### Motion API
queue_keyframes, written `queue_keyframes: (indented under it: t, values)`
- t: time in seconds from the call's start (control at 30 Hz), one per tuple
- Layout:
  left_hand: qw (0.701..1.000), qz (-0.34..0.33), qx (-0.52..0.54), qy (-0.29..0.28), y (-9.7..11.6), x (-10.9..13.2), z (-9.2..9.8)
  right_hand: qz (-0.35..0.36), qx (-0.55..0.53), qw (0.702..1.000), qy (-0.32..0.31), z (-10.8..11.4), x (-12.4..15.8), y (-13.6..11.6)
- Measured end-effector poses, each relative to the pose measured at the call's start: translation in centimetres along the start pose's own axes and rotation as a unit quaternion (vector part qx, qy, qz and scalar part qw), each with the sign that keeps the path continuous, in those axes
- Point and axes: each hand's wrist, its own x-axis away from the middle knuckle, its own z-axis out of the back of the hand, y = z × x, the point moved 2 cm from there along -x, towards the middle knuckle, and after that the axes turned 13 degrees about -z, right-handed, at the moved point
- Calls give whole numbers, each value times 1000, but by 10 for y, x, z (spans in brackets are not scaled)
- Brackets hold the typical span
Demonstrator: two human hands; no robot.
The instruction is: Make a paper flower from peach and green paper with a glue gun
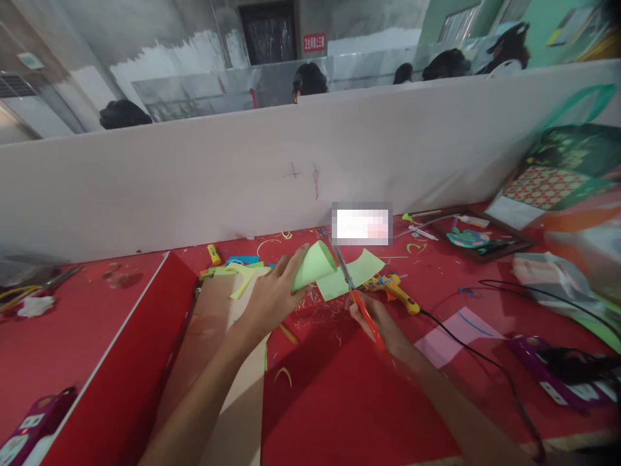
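My left hand (276,288) grips a pale green piece of paper (313,264) that is curled over into a roll, raised above the red table. My right hand (371,317) is closed on a pair of scissors with orange handles (367,316). Their metal blades point up and away, beside the curled paper; whether they touch it I cannot tell. Under the blades a flat, curved pale green paper piece (366,266) shows. Just beyond my right hand lies a yellow glue gun (400,294) with a black cord.
Brown cardboard (242,388) lies at left beside a red divider (140,362). Paper scraps litter the middle. Pink paper (453,340), a purple power strip (548,372) and a framed tray (509,243) are at right. A white partition (218,181) stands behind; people's heads show beyond it.
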Motion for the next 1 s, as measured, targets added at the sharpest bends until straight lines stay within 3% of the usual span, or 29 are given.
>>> queue_keyframes:
  t: [0.43, 0.8, 1.0]
  values:
    - [996, -13, 91, 7, -3, 3, 12, -2, 48, 999, -9, 6, -6, 17]
    - [992, -4, 130, -1, -9, 4, 17, -29, 95, 995, 3, 10, -5, 14]
    - [984, 0, 178, -24, -16, 6, 19, 39, 68, 997, -18, 8, -6, 19]
